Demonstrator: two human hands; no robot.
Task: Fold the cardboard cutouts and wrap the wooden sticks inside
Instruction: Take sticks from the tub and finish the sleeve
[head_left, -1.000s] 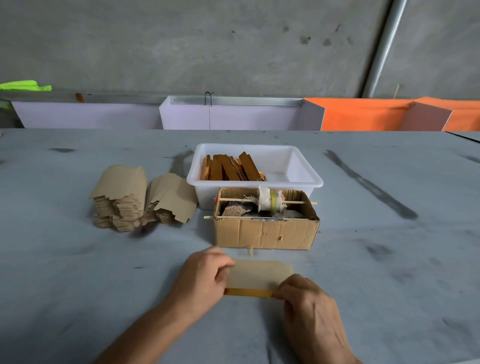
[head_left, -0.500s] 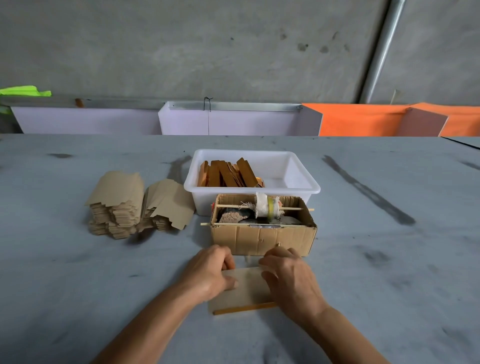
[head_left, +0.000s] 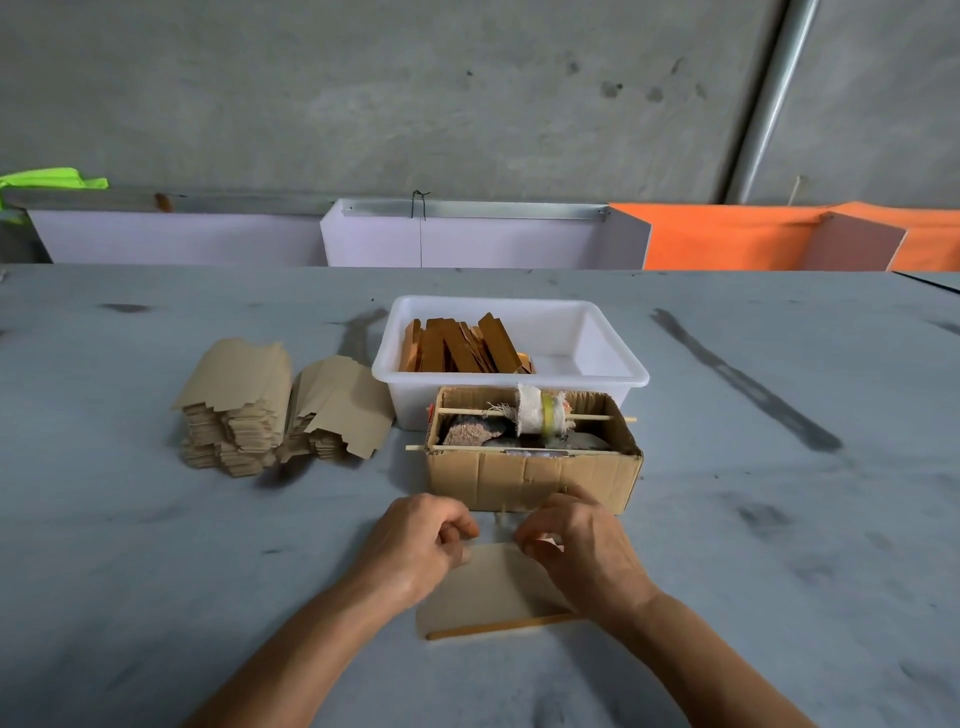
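Holding wooden sticks (head_left: 462, 345) at 12 o'clock: white plastic tub (head_left: 613, 366). Cardboard box (head_left: 530, 475): cloth roll (head_left: 537, 418), skewers. Both hands' fingers (head_left: 454, 522) pinch cardboard cutout (head_left: 488, 587).

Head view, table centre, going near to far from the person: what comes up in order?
Wooden stick → folded cardboard cutout → both hands, left hand, right hand → cardboard box → white plastic tub of wooden pieces.

Left hand (head_left: 415, 545) and right hand (head_left: 576, 545) (fingers curled) close together.
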